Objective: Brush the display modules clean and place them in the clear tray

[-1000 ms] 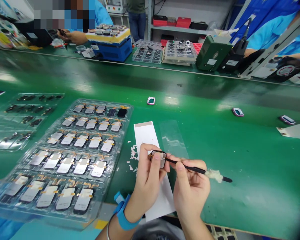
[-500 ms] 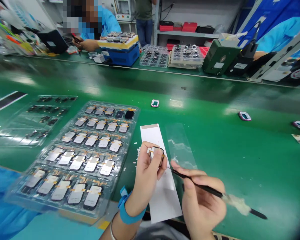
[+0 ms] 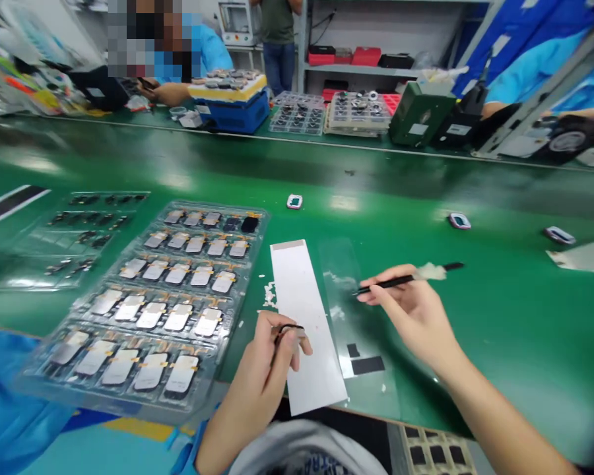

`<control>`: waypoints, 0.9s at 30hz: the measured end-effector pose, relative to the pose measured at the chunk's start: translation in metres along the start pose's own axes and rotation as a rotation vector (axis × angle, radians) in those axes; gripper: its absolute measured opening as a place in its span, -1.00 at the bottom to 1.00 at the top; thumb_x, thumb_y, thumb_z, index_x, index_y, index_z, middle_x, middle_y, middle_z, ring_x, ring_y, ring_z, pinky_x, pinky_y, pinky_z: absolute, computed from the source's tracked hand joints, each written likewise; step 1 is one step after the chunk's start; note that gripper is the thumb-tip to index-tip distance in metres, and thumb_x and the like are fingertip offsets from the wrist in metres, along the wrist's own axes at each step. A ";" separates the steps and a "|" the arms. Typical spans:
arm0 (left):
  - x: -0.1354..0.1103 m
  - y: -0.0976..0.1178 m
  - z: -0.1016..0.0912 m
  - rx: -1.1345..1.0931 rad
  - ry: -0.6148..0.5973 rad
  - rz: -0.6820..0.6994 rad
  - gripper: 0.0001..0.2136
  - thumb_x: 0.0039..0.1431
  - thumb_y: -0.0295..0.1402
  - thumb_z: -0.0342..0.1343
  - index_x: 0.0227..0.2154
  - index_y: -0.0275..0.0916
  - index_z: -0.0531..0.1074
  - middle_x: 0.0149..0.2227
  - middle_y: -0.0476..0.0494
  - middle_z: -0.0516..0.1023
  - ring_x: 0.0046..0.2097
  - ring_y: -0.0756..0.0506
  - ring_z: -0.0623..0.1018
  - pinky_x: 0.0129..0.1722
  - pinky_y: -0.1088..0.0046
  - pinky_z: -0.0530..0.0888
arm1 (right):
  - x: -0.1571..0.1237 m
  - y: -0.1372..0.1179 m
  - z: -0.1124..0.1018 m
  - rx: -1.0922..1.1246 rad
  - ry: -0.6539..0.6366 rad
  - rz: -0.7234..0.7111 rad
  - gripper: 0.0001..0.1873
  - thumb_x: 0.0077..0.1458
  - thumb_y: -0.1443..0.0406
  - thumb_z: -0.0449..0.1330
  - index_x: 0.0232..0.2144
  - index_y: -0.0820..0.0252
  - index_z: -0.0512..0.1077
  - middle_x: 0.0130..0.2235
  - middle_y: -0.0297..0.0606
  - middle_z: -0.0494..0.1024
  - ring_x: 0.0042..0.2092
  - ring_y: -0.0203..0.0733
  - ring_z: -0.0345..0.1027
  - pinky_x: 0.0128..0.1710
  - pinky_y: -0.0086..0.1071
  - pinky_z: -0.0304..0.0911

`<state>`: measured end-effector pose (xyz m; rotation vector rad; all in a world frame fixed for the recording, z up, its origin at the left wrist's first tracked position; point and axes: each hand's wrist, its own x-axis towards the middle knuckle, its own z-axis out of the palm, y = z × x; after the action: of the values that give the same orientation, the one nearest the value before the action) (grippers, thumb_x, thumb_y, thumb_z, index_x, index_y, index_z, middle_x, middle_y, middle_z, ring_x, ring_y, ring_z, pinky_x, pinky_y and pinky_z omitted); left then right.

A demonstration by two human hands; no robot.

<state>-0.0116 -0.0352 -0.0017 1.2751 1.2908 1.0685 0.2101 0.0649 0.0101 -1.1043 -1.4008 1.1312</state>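
Note:
My left hand [image 3: 260,366] pinches a small dark-rimmed screen module [image 3: 293,330], tilted so that its edge faces me, over the lower part of a long white paper strip [image 3: 311,316]. My fingers hide much of it. In my right hand [image 3: 420,313] is a pair of black tweezers [image 3: 391,282], with pale wrapping near the back end. Their tips point left, over a clear plastic film [image 3: 337,267]; I cannot tell if they grip anything. Black rectangular pieces [image 3: 369,365] lie on the film's near part.
To the left, a clear tray [image 3: 257,227] carries rows of similar modules. White scraps [image 3: 270,295] lie beside the paper strip. Small framed parts [image 3: 294,201] sit farther off on the green table. Co-workers [image 3: 205,46] are across the bench. Black pads [image 3: 436,454] show below the front edge.
My right hand with the tweezers has moved away from the module, up and to the right. My left hand has come lower and nearer, tilting the module. The black pieces are now uncovered.

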 end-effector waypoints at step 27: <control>0.008 0.008 0.037 0.699 -0.506 0.188 -0.84 0.40 -0.44 -0.10 -0.08 -0.17 0.33 -0.12 -0.14 0.61 -0.10 -0.19 0.62 -0.14 0.24 0.58 | -0.080 0.032 -0.012 -0.073 0.001 0.011 -0.95 0.24 0.32 0.21 -0.26 0.12 0.38 -0.29 -0.28 0.53 -0.33 -0.25 0.57 -0.28 -0.39 0.53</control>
<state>0.0266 -0.0289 0.0012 2.0615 1.1900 0.3472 0.2319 -0.0084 -0.0321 -1.1650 -1.4465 1.0951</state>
